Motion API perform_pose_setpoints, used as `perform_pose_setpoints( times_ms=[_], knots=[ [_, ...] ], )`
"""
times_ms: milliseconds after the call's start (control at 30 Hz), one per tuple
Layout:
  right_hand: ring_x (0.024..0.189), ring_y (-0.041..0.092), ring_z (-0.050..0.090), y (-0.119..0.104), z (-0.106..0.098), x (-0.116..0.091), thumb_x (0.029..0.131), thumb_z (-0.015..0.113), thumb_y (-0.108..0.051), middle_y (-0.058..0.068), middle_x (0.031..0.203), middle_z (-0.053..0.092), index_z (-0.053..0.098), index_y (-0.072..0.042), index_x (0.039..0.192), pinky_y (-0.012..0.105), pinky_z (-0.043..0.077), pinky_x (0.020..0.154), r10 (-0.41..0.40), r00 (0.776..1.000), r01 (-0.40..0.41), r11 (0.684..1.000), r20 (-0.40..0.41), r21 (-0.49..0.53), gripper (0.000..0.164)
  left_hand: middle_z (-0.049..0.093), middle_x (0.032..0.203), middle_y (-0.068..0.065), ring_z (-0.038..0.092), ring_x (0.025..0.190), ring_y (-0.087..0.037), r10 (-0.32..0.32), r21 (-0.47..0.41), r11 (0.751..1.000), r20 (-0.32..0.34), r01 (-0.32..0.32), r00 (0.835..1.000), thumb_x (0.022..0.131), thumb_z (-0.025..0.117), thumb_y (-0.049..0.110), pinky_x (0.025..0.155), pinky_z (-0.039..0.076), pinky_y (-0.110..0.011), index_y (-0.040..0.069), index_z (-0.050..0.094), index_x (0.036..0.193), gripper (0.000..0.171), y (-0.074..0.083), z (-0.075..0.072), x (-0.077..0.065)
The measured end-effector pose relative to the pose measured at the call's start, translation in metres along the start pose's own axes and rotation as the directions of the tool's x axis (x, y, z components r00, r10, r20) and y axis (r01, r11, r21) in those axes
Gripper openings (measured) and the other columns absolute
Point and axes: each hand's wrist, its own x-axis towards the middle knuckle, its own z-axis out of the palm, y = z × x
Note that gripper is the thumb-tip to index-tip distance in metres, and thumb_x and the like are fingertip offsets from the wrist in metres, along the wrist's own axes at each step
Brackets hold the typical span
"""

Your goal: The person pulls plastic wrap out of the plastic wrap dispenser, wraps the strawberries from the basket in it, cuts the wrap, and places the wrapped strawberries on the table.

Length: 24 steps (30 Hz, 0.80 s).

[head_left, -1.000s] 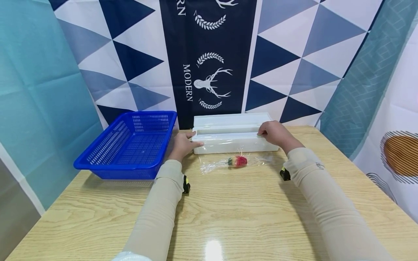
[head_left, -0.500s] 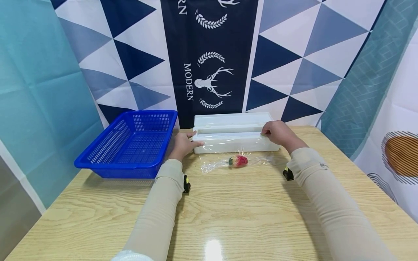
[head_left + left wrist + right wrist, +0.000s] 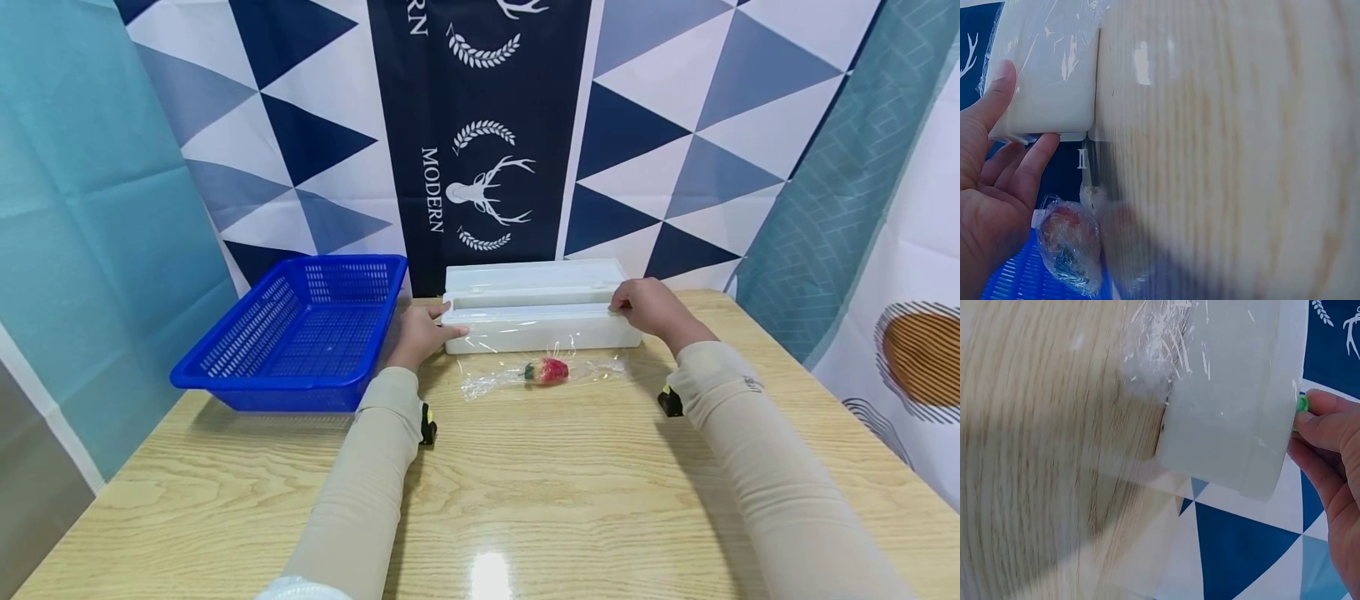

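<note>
A long white cling film box [image 3: 540,333] stands at the table's back, its lid [image 3: 536,275] raised. My left hand [image 3: 418,335] grips its left end, thumb on the front and fingers against the end. At the front rim near the right end is my right hand [image 3: 651,310]. The right wrist view shows its thumb and forefinger pinching a small green slide cutter [image 3: 1302,405]. Clear film [image 3: 1066,50] hangs over the box front. Just before the box lies a red strawberry-shaped piece [image 3: 553,370] with green leaves, among crinkled clear film [image 3: 487,385].
A blue slotted basket [image 3: 270,383] stands left of the box, close to my left forearm. In the left wrist view, a film-wrapped red and green bundle [image 3: 1069,244] shows below the hand. Patterned cloth [image 3: 480,100] hangs right behind the table [image 3: 525,483].
My right hand has slid a little to the right along the box's front rim, toward its right end. The left hand, box and strawberry piece keep their places.
</note>
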Motion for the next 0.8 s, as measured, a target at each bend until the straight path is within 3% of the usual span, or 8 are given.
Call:
perform_pose_setpoints(
  times_ms=[400, 800],
  knots=[
    [0.087, 0.037, 0.066, 0.012, -0.001, -0.006, 0.083, 0.061, 0.015, 0.02, 0.091, 0.07, 0.074, 0.003, 0.087, 0.05, 0.054, 0.077, -0.02, 0.999, 0.021, 1.0, -0.033, 0.001, 0.018, 0.058, 0.134, -0.008, 0.048, 0.129, -0.024, -0.014, -0.006, 1.0, 0.011, 0.014, 1.0, 0.073, 0.087, 0.029, 0.107, 0.038, -0.037, 0.007, 0.061, 0.13, 0.067, -0.002, 0.001, 0.001],
    [0.089, 0.04, 0.065, 0.017, -0.005, -0.01, 0.083, 0.062, 0.014, 0.021, 0.091, 0.07, 0.073, 0.005, 0.089, 0.053, 0.052, 0.079, 0.0, 1.0, 0.0, 1.0, -0.02, 0.007, 0.016, 0.058, 0.133, -0.01, 0.048, 0.129, -0.025, 0.015, -0.012, 1.0, 0.001, -0.015, 1.0, 0.073, 0.087, 0.027, 0.106, 0.039, -0.037, 0.006, 0.061, 0.13, 0.065, -0.002, 0.001, 0.001]
  ],
)
